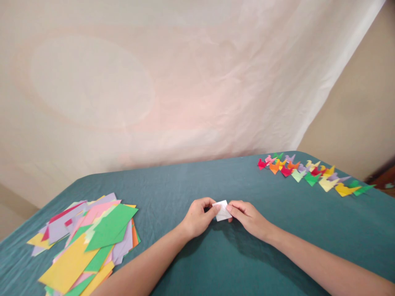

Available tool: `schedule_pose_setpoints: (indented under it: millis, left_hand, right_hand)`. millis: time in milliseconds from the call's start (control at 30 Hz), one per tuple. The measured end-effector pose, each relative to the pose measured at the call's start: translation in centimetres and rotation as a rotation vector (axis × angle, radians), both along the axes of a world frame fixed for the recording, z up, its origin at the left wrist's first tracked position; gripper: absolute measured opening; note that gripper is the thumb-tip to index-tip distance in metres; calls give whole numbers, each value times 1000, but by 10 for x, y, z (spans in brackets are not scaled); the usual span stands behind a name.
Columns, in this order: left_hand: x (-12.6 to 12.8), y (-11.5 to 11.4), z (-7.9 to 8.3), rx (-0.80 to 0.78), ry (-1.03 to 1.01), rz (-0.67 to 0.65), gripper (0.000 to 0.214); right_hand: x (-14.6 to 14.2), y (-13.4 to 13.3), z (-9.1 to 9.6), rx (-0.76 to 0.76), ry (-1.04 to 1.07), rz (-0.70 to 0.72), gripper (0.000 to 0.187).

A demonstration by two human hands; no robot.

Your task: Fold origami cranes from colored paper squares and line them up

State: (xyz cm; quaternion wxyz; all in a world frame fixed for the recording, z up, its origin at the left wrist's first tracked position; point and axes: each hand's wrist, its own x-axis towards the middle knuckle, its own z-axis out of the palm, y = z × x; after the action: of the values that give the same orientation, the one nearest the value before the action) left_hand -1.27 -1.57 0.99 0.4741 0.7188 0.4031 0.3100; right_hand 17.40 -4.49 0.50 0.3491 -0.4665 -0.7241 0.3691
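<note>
A small white square of folded paper (221,213) is held up above the table near its front middle. My left hand (199,217) pinches its left side between thumb and fingers. On the opposite side, my right hand (248,218) grips the right edge, thumb on top and fingertips behind. Faint lines cross the paper's face, but its layers are too small to make out. Both hands are closed on this one piece.
Loose sheets of coloured paper (114,226) lie in a spread pile at the left. Rows of small folded paper birds (311,179) stand at the far right. A green cloth covers the table (173,181), with a pale hanging sheet (197,82) behind it.
</note>
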Motion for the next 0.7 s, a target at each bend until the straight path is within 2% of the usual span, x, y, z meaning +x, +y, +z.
schedule_pose_setpoints:
  millis: [267,533,700]
  left_hand:
    - [1,-1,2,5,24,6,30]
    - [1,-2,3,4,24,10,31]
    - [-1,0,0,37,28,-12,32]
  right_hand:
    - [-1,-4,4,74,-116,-6,31]
    - [-1,-3,1,48,-93,-22,31]
    - [-2,-4,1,82,-129,-32,26]
